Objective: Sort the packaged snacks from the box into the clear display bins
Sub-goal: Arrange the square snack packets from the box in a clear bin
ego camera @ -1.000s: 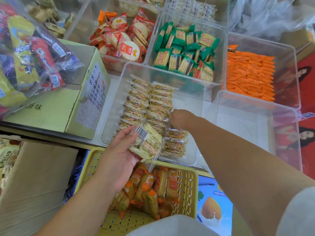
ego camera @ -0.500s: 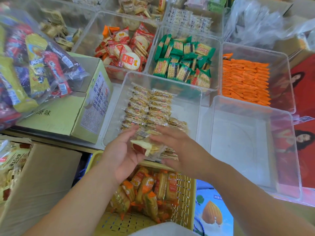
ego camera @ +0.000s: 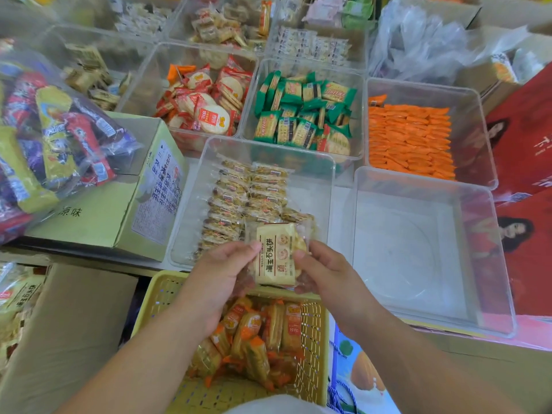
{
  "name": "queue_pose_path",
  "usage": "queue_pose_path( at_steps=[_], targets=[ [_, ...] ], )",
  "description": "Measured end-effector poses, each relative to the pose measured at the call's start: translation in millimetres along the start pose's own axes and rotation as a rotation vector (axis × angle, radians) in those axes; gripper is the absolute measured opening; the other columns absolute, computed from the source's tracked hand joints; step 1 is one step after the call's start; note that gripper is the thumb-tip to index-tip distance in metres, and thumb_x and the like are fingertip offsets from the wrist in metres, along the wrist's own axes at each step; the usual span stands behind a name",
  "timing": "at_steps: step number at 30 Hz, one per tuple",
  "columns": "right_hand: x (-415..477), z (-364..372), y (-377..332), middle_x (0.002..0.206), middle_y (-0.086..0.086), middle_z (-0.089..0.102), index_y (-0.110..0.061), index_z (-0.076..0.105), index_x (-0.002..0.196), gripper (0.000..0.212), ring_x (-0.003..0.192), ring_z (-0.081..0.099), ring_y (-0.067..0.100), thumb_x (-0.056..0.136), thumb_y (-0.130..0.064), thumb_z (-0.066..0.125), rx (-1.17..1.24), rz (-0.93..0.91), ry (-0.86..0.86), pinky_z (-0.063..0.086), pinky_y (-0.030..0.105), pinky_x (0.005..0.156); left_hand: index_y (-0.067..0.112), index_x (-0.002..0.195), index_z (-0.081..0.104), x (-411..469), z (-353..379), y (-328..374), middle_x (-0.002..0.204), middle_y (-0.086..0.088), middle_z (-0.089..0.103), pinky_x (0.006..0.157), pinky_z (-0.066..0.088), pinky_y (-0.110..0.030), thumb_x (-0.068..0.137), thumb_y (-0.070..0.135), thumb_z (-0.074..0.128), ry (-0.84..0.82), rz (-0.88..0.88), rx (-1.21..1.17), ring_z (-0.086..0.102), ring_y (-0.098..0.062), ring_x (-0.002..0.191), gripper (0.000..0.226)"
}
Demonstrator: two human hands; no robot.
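Observation:
A pale yellow snack packet (ego camera: 276,253) with dark lettering is held flat, label up, between both hands just over the near rim of a clear bin (ego camera: 324,186). My left hand (ego camera: 222,274) grips its left edge and my right hand (ego camera: 324,271) pinches its right edge. Inside that bin lie several rows of the same clear-wrapped snacks (ego camera: 249,198). To the right stands an empty clear bin (ego camera: 424,246).
A yellow basket (ego camera: 310,339) of orange packets sits below my hands. A green carton (ego camera: 125,198) carries a bag of mixed snacks (ego camera: 50,138) at left. Bins of red (ego camera: 206,100), green (ego camera: 301,112) and orange (ego camera: 409,138) packets stand behind. A brown cardboard box (ego camera: 59,333) is at lower left.
My right hand came back from the bin's rows to the packet in my left hand. Both hands now hold it turned label up.

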State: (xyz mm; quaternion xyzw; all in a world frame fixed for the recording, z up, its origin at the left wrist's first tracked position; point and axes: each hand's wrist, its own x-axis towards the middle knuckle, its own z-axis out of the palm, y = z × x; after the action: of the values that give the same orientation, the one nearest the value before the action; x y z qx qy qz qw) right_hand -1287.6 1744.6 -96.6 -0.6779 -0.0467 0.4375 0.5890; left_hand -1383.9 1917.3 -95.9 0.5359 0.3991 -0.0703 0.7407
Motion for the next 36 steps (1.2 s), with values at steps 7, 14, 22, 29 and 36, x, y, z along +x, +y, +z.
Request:
queue_pose_path(
  at_steps=[7, 14, 22, 29, 36],
  targets=[
    [-3, 1, 1, 0.124, -0.017, 0.056, -0.040, 0.051, 0.137, 0.043, 0.104, 0.058, -0.007, 0.097, -0.036, 0.064, -0.399, -0.255, 0.192, 0.047, 0.006, 0.074, 0.011, 0.090, 0.065, 11, 9, -7, 0.090, -0.011, 0.078, 0.073, 0.065, -0.047, 0.088, 0.026, 0.078, 0.180, 0.134, 0.007, 0.076, -0.033, 0.087, 0.020],
    [11, 19, -4, 0.106, -0.022, 0.070, -0.042, 0.062, 0.118, 0.025, 0.099, 0.066, -0.003, 0.093, -0.044, 0.064, -0.289, -0.238, 0.139, 0.054, 0.025, 0.084, 0.048, 0.102, 0.063, 13, 21, -11, 0.113, 0.030, 0.069, 0.083, 0.058, -0.024, 0.064, 0.056, 0.078, -0.006, 0.434, 0.488, 0.066, 0.007, 0.108, 0.042],
    [80, -30, -42, 0.114, 0.001, 0.069, -0.020, 0.060, 0.136, 0.034, 0.097, 0.059, 0.017, 0.103, -0.016, 0.052, -1.000, -0.521, 0.295, 0.045, 0.020, 0.079, 0.033, 0.147, 0.042, 46, -46, -2, 0.158, 0.000, 0.041, 0.115, 0.038, -0.048, 0.079, 0.067, 0.073, 0.379, 0.341, 1.118, 0.039, -0.027, 0.144, 0.081],
    [141, -40, -70, 0.115, 0.007, 0.062, -0.022, 0.056, 0.132, 0.048, 0.108, 0.055, 0.031, 0.089, -0.003, 0.049, -1.935, -0.316, 0.038, 0.044, 0.043, 0.084, 0.020, 0.164, -0.004, 64, -80, -15, 0.173, -0.008, 0.003, 0.119, 0.032, -0.049, 0.083, 0.079, 0.058, 0.366, 0.095, 1.181, 0.017, -0.029, 0.158, 0.119],
    [181, -30, -40, 0.086, 0.005, 0.054, -0.012, 0.056, 0.119, 0.032, 0.085, 0.056, 0.029, 0.090, -0.001, 0.048, -1.838, -0.091, -0.021, 0.042, 0.037, 0.066, 0.013, 0.164, -0.007, 63, -81, -18, 0.173, -0.008, 0.010, 0.114, 0.040, -0.047, 0.081, 0.082, 0.053, 0.385, 0.132, 1.224, 0.023, -0.028, 0.156, 0.123]
  ],
)
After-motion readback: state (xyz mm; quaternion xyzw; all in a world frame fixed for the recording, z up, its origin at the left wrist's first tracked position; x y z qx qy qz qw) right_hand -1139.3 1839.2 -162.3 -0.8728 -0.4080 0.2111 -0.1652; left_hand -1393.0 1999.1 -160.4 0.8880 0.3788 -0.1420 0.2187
